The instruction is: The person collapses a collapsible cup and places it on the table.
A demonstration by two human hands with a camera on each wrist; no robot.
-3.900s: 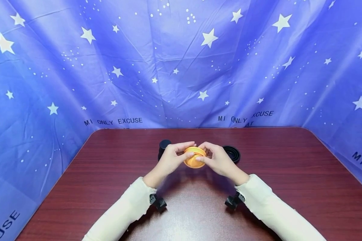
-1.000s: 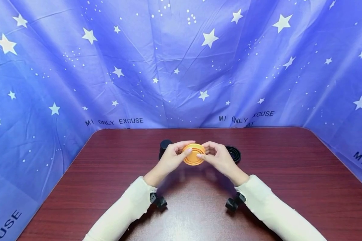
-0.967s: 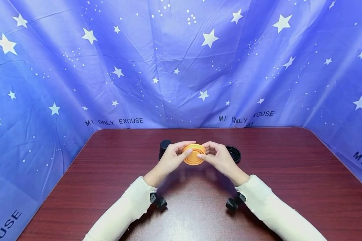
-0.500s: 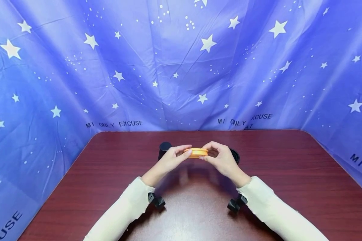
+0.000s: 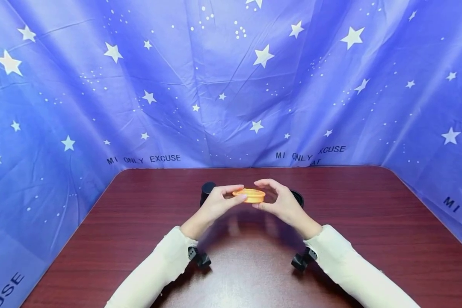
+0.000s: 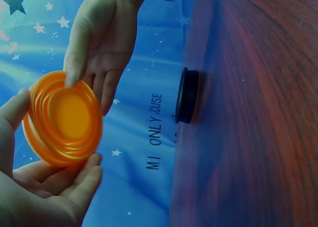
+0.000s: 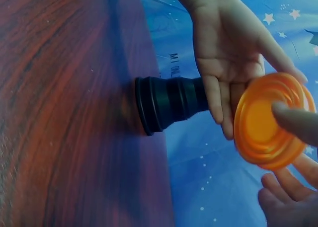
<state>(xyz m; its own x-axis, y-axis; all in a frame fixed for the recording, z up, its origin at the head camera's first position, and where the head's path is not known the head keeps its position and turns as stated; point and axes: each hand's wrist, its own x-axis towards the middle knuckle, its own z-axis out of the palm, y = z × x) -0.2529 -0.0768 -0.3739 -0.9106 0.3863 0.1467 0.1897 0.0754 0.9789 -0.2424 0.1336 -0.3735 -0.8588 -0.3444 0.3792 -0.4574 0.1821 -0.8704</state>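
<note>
An orange collapsible cup, pressed flat into stepped rings, is held above the table in front of me. My left hand pinches its left side, thumb on the near side and fingers behind. The right hand is spread around the cup's right side, with a gap between palm and cup. Its thumb tip shows at the lower edge in the head view. In the left wrist view, the right thumb overlaps the rim of the orange cup, while the other fingers extend straight past it.
Behind my left hand stands an extended, ribbed black collapsible cup. A flattened black collapsible cup lies behind the right hand, mostly hidden in the head view. The reddish-brown table ends at a blue star-print curtain.
The cup was partly folded, then flat and facing me. It has since tilted to nearly level. The right thumb and fingers have spread away from its rim; the left hand keeps its hold.
</note>
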